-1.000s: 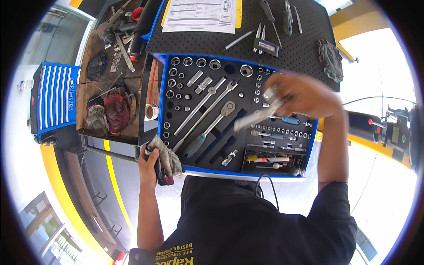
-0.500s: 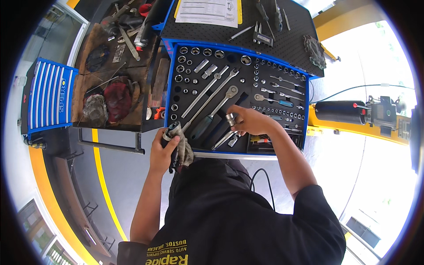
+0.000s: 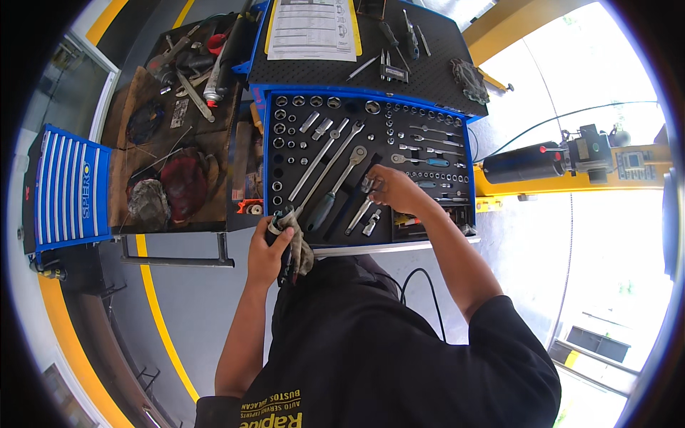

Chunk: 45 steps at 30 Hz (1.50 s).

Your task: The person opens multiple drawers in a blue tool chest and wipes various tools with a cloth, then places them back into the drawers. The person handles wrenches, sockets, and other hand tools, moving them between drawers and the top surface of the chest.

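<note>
My left hand (image 3: 267,251) is closed around a stained grey cloth (image 3: 302,251), at the drawer's front left corner. A dark piece with a metal ring is partly hidden in that grip. Over the middle of the open tool drawer (image 3: 342,251), my right hand (image 3: 394,188) pinches a short chrome socket (image 3: 367,185), its fingers partly covering it. Just below those fingers a chrome bar (image 3: 359,217) lies slanted in the black foam, beside a short jointed chrome piece (image 3: 371,223). To the left lie a large ratchet (image 3: 338,191) and long chrome bars.
Several sockets (image 3: 300,101) sit in rows in the foam, with smaller ratchets (image 3: 421,161) at right. The cabinet's top holds a paper sheet (image 3: 312,32), screwdrivers (image 3: 412,39) and a crumpled glove (image 3: 469,80). A worn workbench (image 3: 118,192) with red gloves (image 3: 187,182) stands at left.
The view has shifted, so the drawer appears farther left. My right hand has turned and brought the socket down toward the foam, above the slanted bar. My left hand keeps the cloth.
</note>
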Each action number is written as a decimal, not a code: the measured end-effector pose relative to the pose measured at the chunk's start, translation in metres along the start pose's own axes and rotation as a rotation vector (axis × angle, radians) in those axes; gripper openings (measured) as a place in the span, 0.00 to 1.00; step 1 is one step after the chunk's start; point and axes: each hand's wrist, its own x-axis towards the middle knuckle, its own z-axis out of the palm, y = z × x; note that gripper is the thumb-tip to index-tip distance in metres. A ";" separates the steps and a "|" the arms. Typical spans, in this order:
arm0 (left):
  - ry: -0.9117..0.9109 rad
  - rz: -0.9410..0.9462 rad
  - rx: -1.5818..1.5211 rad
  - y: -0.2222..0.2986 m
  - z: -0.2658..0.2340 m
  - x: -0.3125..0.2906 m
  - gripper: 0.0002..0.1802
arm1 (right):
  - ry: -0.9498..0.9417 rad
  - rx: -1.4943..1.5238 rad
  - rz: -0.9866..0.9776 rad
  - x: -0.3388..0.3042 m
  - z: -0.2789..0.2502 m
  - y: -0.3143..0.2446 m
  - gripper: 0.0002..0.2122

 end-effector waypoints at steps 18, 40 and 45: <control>0.052 0.059 0.011 -0.002 0.002 -0.003 0.25 | 0.232 -0.407 -0.091 0.018 0.056 -0.035 0.17; 0.077 0.071 0.068 -0.003 0.003 -0.006 0.25 | 0.201 -0.169 -0.020 0.033 0.036 -0.051 0.13; 0.096 0.117 0.166 -0.008 0.007 -0.013 0.24 | 0.290 0.106 -0.251 0.080 0.049 -0.091 0.13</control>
